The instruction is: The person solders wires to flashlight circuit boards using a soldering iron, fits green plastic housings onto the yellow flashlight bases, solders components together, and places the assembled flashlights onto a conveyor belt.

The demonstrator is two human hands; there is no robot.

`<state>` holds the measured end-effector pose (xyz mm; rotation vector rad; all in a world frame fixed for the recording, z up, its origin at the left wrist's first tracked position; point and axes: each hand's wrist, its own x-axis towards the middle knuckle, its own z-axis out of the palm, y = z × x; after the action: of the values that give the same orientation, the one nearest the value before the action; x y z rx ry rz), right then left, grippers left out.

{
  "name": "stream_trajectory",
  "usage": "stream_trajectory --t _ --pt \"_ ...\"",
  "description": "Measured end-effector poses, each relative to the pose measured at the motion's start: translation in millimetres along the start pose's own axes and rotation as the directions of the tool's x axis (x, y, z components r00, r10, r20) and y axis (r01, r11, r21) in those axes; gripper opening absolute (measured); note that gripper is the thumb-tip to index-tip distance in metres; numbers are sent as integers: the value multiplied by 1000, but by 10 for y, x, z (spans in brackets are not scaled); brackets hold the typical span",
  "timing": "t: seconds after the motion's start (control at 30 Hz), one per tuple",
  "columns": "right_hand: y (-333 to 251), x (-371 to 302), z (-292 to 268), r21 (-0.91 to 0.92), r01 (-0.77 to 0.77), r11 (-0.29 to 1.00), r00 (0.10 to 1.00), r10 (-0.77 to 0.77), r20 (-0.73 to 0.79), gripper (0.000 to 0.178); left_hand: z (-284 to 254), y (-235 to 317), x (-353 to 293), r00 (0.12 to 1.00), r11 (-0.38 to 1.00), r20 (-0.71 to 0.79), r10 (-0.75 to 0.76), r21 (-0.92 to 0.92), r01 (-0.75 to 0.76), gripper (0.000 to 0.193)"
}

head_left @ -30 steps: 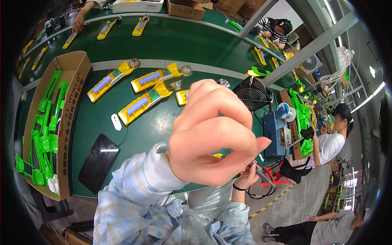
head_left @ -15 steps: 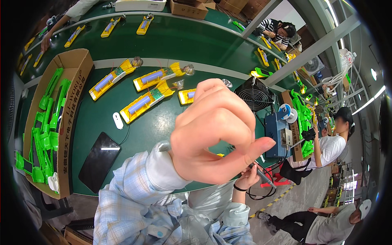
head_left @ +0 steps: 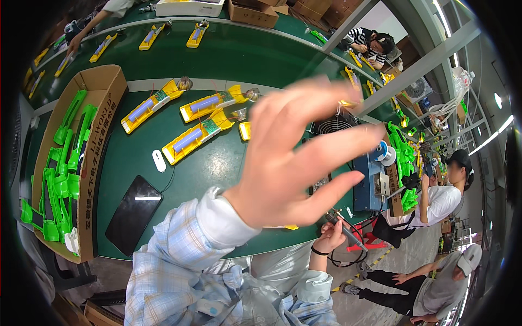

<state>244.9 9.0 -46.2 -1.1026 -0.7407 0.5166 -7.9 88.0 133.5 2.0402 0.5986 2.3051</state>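
My left hand (head_left: 296, 163) is raised close in front of the view, its fingers apart and blurred, with nothing in it. It hides the middle of the green table. Lower right, my right hand (head_left: 330, 237) is closed around the grey handle of a soldering iron (head_left: 354, 240). To the left of my raised hand lie yellow torch housings (head_left: 199, 138), with a purple battery (head_left: 187, 139), a green circuit board (head_left: 209, 126) and thin wires in them. Silvery reflectors (head_left: 185, 83) sit at their far ends. Another yellow piece (head_left: 288, 227) shows partly below my left hand.
A cardboard box (head_left: 111, 100) of green plastic parts stands left, near a black phone (head_left: 134, 215) and a small white device (head_left: 159, 161). Right are a black fan (head_left: 333, 126), a blue soldering station (head_left: 368, 182) and a solder spool (head_left: 387, 154). Co-workers sit or stand beyond.
My left hand has gone from curled fingers to spread ones. Far-belt housings have shifted slightly right, as has a co-worker's hand there. The person at lower right has changed posture.
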Motion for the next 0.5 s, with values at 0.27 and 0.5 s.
stream_trajectory --t 0.27,0.5 --pt "7 19 -11 -8 8 1000 1000 -8 -8 20 33 -55 -70 881 694 237 -410 708 132 69" --pt "33 29 -5 5 1 1000 1000 -1 -14 20 1 -20 -10 830 823 333 -447 516 236 61"
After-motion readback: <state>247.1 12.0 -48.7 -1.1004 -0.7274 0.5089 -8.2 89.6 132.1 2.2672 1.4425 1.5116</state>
